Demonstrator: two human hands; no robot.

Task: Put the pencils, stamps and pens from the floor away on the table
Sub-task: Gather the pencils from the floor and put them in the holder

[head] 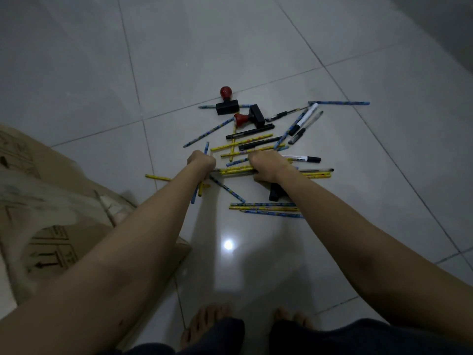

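Several yellow and blue pencils (240,142) lie scattered on the grey tiled floor, mixed with black and white pens (304,119). Two stamps with red knobs and black bases sit at the far side: one upright (227,105), one on its side (252,117). My left hand (201,160) grips a bunch of pencils that stick out above and below the fist. My right hand (266,166) is down on the pile, fingers curled round a few pencils. A black stamp or pen body (275,192) lies partly hidden under my right wrist.
A flattened cardboard box (51,213) covers the floor at the left. My bare feet (204,321) stand at the bottom edge. A bright light reflection (228,244) shows on the tile between my arms. No table is in view.
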